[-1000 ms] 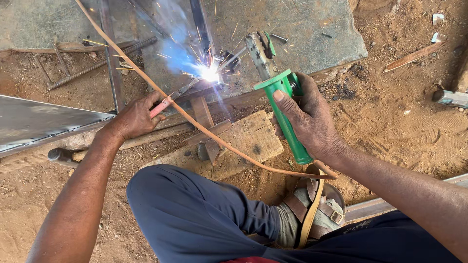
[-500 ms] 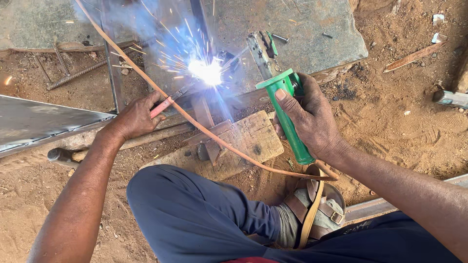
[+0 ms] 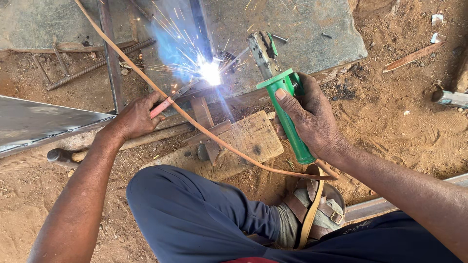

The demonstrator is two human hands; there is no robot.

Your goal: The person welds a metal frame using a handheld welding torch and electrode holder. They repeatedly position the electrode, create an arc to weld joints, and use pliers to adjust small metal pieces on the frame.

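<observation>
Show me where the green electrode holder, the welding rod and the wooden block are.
green electrode holder (image 3: 291, 117), head view, on the middle of its green handle.
welding rod (image 3: 168, 101), head view, on the pink stretch beside the left hand's fingers.
wooden block (image 3: 253, 139), head view, on its bare top face.

Green-handled holder (image 3: 287, 114) in right hand (image 3: 312, 119)

No packages, labels, signs or screens are visible at this sandy outdoor welding spot; nothing in view carries printing or a display.
</observation>
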